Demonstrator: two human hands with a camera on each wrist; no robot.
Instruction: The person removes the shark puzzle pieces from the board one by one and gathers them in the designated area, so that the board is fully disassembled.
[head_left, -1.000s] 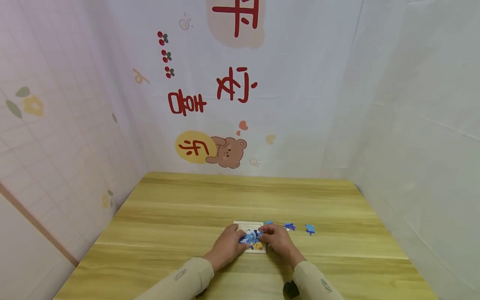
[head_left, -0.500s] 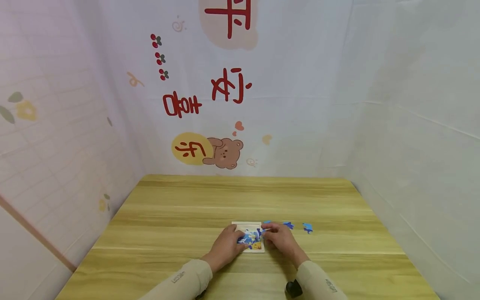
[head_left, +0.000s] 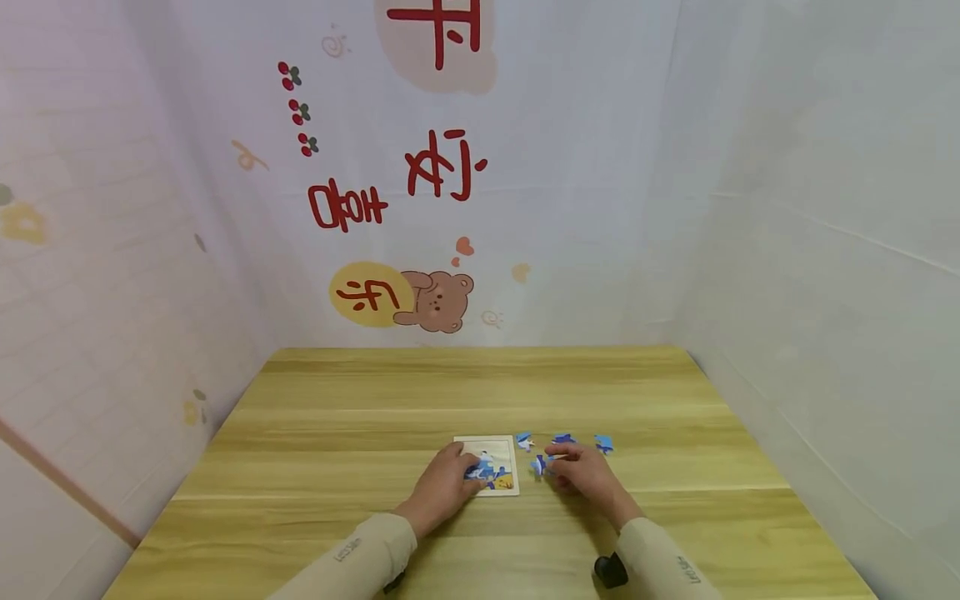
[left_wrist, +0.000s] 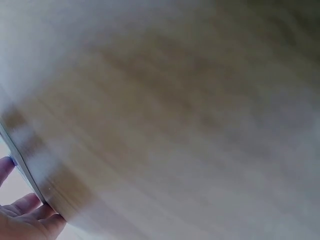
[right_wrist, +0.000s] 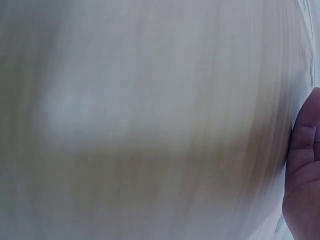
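A small square jigsaw puzzle board [head_left: 516,467] with a pale rim lies near the front middle of the table. Joined blue, white and yellow pieces [head_left: 491,473] fill its lower part. My left hand [head_left: 441,486] grips the board's left side, thumb over the pieces; in the left wrist view, its fingers [left_wrist: 31,202] lie along the board's edge. Just right of the board, my right hand [head_left: 588,477] pinches a blue and white puzzle piece [head_left: 537,466] between thumb and fingers. The right wrist view shows only part of that hand [right_wrist: 304,170], not the piece.
Loose puzzle pieces lie behind the right hand: a light blue and white one [head_left: 524,441], a dark blue one [head_left: 563,438] and a blue one [head_left: 603,443]. The wood-grain table [head_left: 360,417] meets white cloth walls [head_left: 585,250] at the back and sides.
My right hand has moved right, off the board's right side, with the puzzle piece in its fingers. The left hand stays on the board. The head view has shifted slightly.
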